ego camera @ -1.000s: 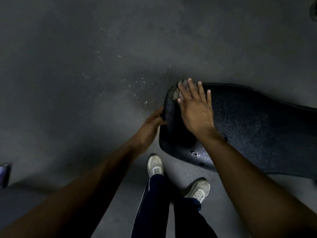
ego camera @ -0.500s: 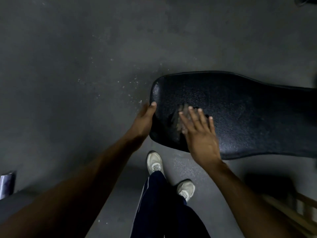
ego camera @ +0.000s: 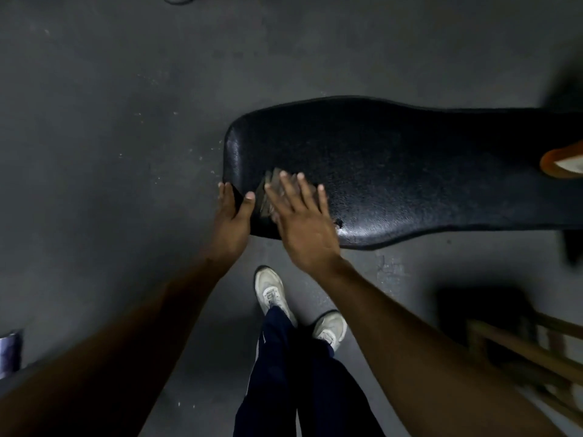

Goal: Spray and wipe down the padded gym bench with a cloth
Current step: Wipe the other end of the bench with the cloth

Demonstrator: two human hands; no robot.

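The black padded bench (ego camera: 410, 171) stretches from the middle of the view to the right edge. A small grey-brown cloth (ego camera: 268, 187) lies on its near left corner, mostly covered by my right hand (ego camera: 303, 219), which presses flat on it with fingers spread. My left hand (ego camera: 233, 216) grips the bench's left end, thumb on top and fingers around the edge. A small tear (ego camera: 339, 223) shows in the padding near the front edge. No spray bottle is clearly in view.
An orange and white object (ego camera: 563, 160) sits on the bench at the far right. A wooden frame (ego camera: 520, 351) stands at the lower right. My white shoes (ego camera: 271, 291) rest on the grey floor (ego camera: 110, 121). A small metallic object (ego camera: 9, 351) is at the left edge.
My right hand slid the cloth from the bench's far left tip back toward the near left corner. My left hand kept hold of the bench end. The view shifted, revealing more bench.
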